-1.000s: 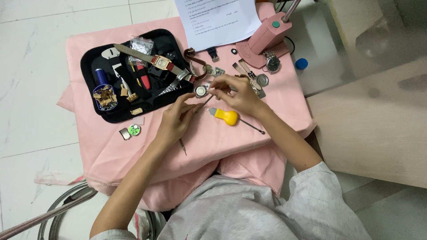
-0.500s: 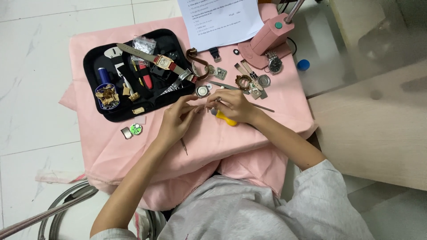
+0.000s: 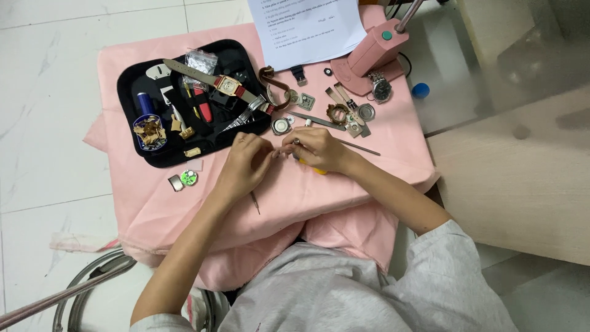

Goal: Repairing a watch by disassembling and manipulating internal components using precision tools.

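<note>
Both hands meet over the pink cloth, left hand and right hand pinching something too small to identify, the watch case lying open nearby, reassembly seemingly unfinished.

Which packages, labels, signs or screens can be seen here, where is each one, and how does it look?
Printed sheet: top middle, on the pink cloth behind the pink stand; white rectangle with dark text lines.
Small plastic bag: on the black tool tray, upper part; clear, crinkled, shiny.
Round tin: left side of the tray; blue rim, holding pale gold bits.
No signs or screens visible.
</note>
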